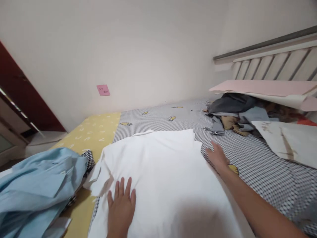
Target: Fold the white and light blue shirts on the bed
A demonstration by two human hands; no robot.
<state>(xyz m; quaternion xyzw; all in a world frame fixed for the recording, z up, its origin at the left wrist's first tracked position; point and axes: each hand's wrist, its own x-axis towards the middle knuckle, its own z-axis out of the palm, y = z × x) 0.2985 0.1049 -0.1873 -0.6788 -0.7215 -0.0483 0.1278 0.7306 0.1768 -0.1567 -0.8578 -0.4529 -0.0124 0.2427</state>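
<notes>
A white short-sleeved shirt lies spread out on the checked bedsheet, its collar end toward the wall. On the shirt's left side, my left hand rests flat with its fingers spread, just below the left sleeve. My right hand is beside the right sleeve, over the sheet, with its fingers stretched out. It holds nothing, and whether it touches the cloth edge I cannot tell. The right sleeve looks flat, while the left one is somewhat rumpled.
Light blue clothing is heaped at the left over a yellow part of the bedding. At the right are piled dark and grey clothes, pink sheets and a stained white sheet. A pink note is on the wall.
</notes>
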